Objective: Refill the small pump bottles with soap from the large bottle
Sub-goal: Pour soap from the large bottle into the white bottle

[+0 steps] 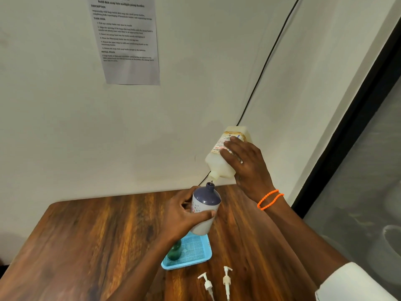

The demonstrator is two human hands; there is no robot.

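- The right hand (pixel 249 168) grips the large translucent plastic soap bottle (pixel 225 157), tipped spout-down, fingers wrapped round its labelled body.
- Its spout sits just above the open neck of the small white pump bottle with a dark blue shoulder (pixel 205 210).
- The left hand (pixel 182 213) grips that bottle above the wooden tabletop (pixel 97 242).
- A green bottle (pixel 174 253) stands in the light blue plastic tray (pixel 195 260).
- Two white pump heads (pixel 217 283) lie near the tray.
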